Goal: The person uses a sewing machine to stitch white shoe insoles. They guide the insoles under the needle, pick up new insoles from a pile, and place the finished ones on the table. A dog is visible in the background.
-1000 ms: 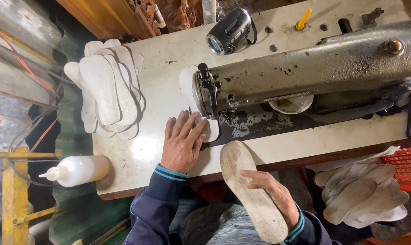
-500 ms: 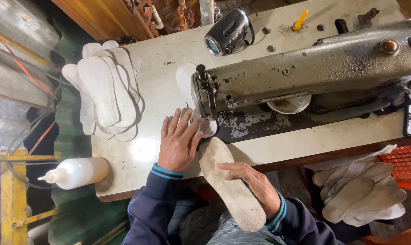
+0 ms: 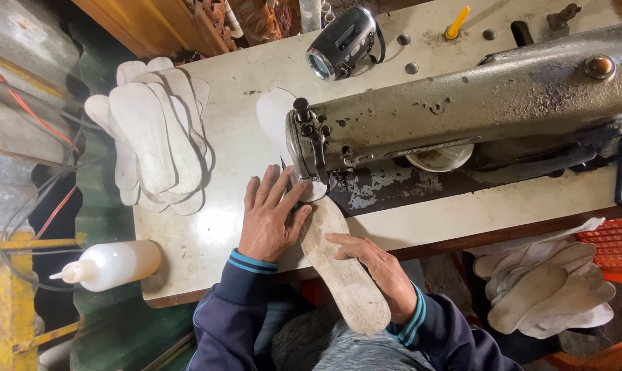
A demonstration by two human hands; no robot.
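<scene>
A worn grey sewing machine (image 3: 476,103) lies across a cream table (image 3: 235,137). A pale shoe insole (image 3: 335,264) runs from the table's front edge up toward the needle head. My left hand (image 3: 271,218) rests flat on the table, fingers spread, touching the insole's upper end beside the needle. My right hand (image 3: 374,269) grips the insole's right side near its middle, with the lower end hanging past the table edge. Another white insole (image 3: 275,113) lies behind the needle head.
A stack of white insoles (image 3: 156,134) sits at the table's left end. A white squeeze bottle (image 3: 111,264) lies by the front left corner. More insoles (image 3: 541,282) pile on the right below the table, beside an orange crate (image 3: 616,247). A small lamp (image 3: 342,41) sits at the back.
My right hand has brought the insole up and leftward onto the table, so its tip now lies by the needle head. My left hand has stayed flat in place.
</scene>
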